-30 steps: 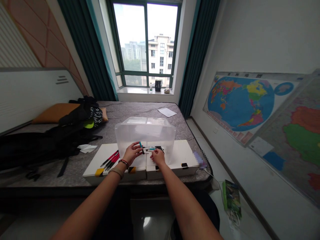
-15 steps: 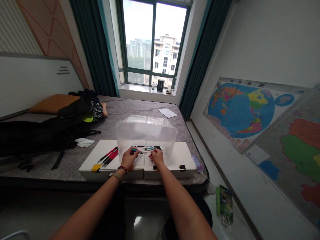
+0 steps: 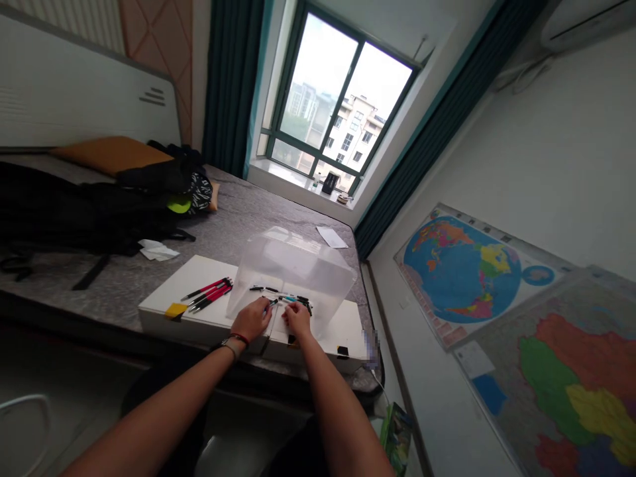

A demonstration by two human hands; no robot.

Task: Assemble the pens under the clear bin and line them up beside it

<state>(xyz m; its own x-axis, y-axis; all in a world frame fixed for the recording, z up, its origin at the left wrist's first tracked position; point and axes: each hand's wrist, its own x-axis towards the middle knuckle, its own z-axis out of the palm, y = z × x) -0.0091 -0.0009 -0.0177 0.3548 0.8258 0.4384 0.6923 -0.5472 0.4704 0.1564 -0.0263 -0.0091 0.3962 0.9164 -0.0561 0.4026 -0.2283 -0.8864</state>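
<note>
**From the left, what step in hand?**

Resting on the left white box (image 3: pixel 161 298), a bunch of red-and-black pens (image 3: pixel 212 292). Next along, the left hand (image 3: pixel 252 319), fingers together, seemingly clamped on a slim dark pen piece (image 3: pixel 273 302). Just beyond, a teal pen piece (image 3: pixel 289 299) among loose black and white ones, near the curled fingertips of the right hand (image 3: pixel 298 319); whether pinching anything, impossible to tell. Apparently close, two-handed work on pen parts.

**Calling for what?**

Probably for steady fingertips, both hands low and close over the loose pieces.

**Edges and open room?**

From the left again: bare white top between red-and-black pens and left hand, handy for sliding. Below the wrists, the near box edge. Between the hands, a seam, apt to catch small pieces. Rising behind and to the right, the translucent bin (image 3: pixel 322 271), limiting reach. Farther right, bare top on the right white box (image 3: pixel 350 324), ending near the edge of the bed (image 3: pixel 238 199).
</note>
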